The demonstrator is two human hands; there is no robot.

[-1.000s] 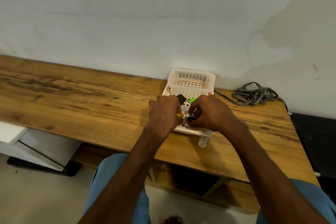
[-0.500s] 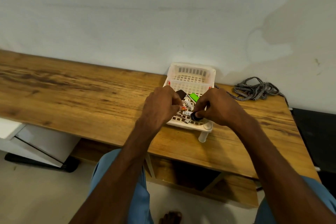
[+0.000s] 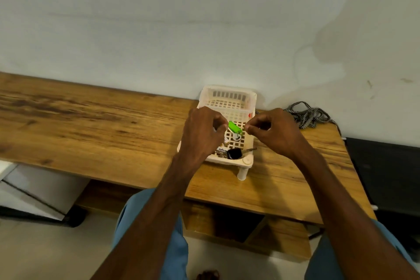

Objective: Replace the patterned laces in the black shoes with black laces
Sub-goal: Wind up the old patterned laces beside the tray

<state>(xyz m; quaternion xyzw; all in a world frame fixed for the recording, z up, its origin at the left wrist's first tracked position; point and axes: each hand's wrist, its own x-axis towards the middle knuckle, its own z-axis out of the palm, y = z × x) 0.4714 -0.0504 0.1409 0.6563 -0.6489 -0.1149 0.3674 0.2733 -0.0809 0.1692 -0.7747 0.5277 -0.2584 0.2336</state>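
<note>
A bundle of black-and-white patterned laces (image 3: 306, 116) lies on the wooden table (image 3: 91, 125) by the wall, at the back right. No shoes or black laces are in view. My left hand (image 3: 202, 132) and my right hand (image 3: 272, 132) hover side by side over a white slotted basket (image 3: 227, 98), both with fingers curled. Nothing shows between the fingers of either hand. The right hand is just left of the patterned laces and does not touch them.
The basket stands on short legs against the wall and holds a green key tag (image 3: 235, 128), a black car key (image 3: 234, 153) and small items. A black surface (image 3: 386, 177) adjoins the table's right end. White furniture (image 3: 27, 191) stands low at the left.
Both hands have lifted out of the basket's front and moved apart. The right hand has let go of the black key, which now lies in the basket.
</note>
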